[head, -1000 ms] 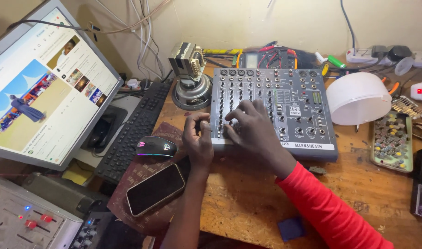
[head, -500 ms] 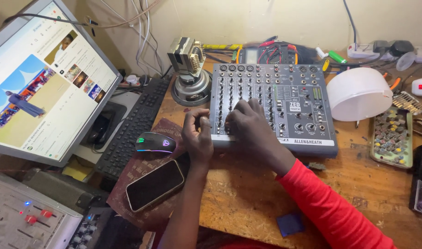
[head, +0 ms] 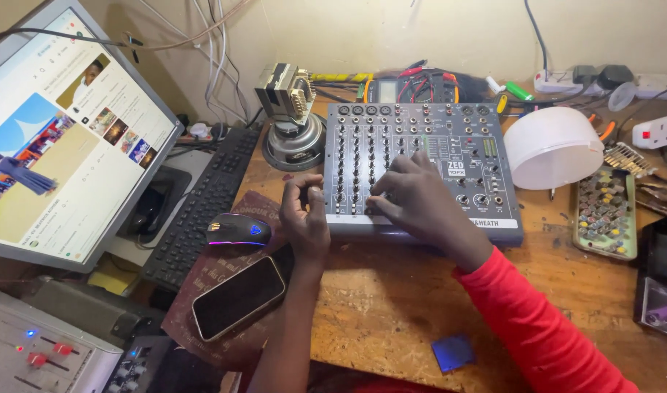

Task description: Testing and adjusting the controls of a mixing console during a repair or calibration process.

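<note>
A grey audio mixer [head: 421,164] sits flat on the wooden bench [head: 392,306], and everything else here is easiest placed from it. The person's right hand [head: 413,200] lies across the mixer's lower front panel, fingers [head: 392,191] curled down onto the knobs and faders there; whether they pinch a knob or only press on it I cannot tell. The left hand [head: 304,215] is at the mixer's left front corner, loosely curled with thumb and fingertips drawn together against the edge, and if it pinches anything small I cannot make it out.

Just left of the mixer, beyond that hand, a mouse [head: 239,230] with glowing trim rests on a dark red book [head: 224,291], and a black phone [head: 239,297] lies face up on the same book, nearer the viewer. Further left are a black keyboard [head: 202,207] and a tilted monitor [head: 64,145] with a lit screen. Behind the mixer's left corner stands a bare loudspeaker driver [head: 293,138] with a small transformer on top. To the mixer's right a white dome-shaped lamp shade [head: 552,145] lies close by, with a green tray of small parts [head: 604,215] beyond it. A small blue card [head: 452,353] lies on the bench in front of the mixer.
</note>
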